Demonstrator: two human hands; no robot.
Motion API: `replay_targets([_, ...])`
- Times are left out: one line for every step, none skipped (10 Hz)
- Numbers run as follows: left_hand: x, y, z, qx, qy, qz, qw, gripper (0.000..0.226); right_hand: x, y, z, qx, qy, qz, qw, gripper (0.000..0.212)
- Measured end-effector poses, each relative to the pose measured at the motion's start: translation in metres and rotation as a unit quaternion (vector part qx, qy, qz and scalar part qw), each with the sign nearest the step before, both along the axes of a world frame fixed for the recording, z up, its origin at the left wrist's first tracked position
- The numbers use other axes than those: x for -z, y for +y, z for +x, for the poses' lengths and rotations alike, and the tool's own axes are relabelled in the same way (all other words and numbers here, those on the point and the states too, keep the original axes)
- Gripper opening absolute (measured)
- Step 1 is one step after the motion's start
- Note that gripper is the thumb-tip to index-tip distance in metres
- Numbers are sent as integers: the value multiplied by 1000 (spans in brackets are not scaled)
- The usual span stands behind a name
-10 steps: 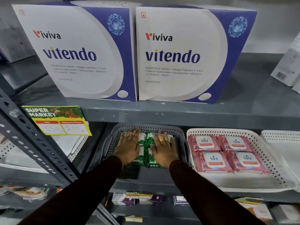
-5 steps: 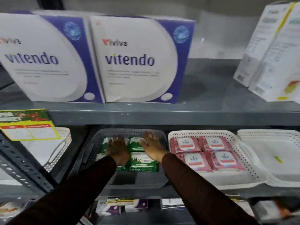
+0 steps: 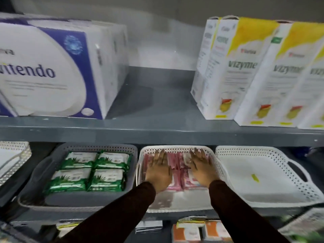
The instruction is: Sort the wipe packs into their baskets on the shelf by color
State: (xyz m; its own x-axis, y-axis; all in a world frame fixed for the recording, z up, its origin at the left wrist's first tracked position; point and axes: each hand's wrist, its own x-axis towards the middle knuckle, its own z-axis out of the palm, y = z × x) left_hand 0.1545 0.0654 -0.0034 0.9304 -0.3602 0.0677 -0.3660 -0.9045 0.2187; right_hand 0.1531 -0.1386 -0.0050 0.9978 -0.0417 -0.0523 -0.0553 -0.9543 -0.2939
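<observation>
Both hands have moved from the green packs (image 3: 87, 171) at 9 o'clock onto the pink packs (image 3: 177, 170) in the white basket (image 3: 175, 207); left hand (image 3: 158, 170) and right hand (image 3: 201, 168) lie flat, fingers spread, gripping nothing, so uneven pressing could skew the stacks.

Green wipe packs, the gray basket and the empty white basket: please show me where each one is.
green wipe packs (image 3: 107, 178): head view, label of the front right pack.
gray basket (image 3: 98, 147): head view, back rim.
empty white basket (image 3: 263, 172): head view, bare floor.
</observation>
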Motion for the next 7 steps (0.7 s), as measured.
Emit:
replay_targets([13, -12, 7, -27, 26, -17, 999, 61, 11, -11, 1, -18, 24, -7, 1000, 57])
replay_targets([26, -12, 9, -38, 49, -31, 998, 61, 18, -11, -1, -37, 25, 2, 999, 58])
replay_targets([33, -14, 7, -41, 43, -30, 998, 60, 24, -15, -3, -42, 29, -17, 999, 60])
replay_targets([38, -16, 6, -41, 48, -10, 998, 61, 28, -17, -3, -37, 35, -21, 998, 60])
replay_targets([30, -18, 3, -47, 69, 42, 996, 63, 22, -16, -5, -44, 73, -48, 995, 65])
replay_targets([5, -13, 1, -57, 38, 26, 997, 64, 12, -16, -3, -32, 8, -20, 999, 104])
replay_targets([-18, -3, -24, 17, -112, -101, 988, 69, -8, -15, -21, -83, -106, -6, 991, 70])
